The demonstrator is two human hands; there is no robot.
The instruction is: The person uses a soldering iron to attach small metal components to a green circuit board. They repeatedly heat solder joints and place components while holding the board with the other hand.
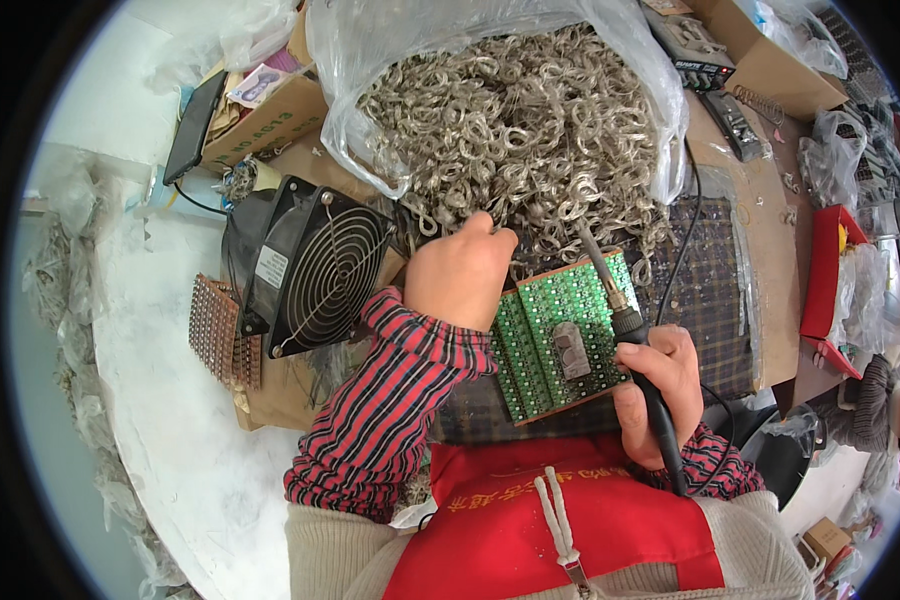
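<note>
The right hand (660,395) pinches a soldering iron (628,322) over green circuit boards (597,325); the left hand (460,270), at wire loops (530,130), has an indeterminable grip.

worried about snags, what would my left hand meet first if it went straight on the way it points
Most likely the pile of looped grey cords, just beyond your left hand; they may be touching now, since depth there is unclear.

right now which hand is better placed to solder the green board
Likely the right hand: it holds the soldering iron across the green board; the left hand is at the looped pile.
</note>
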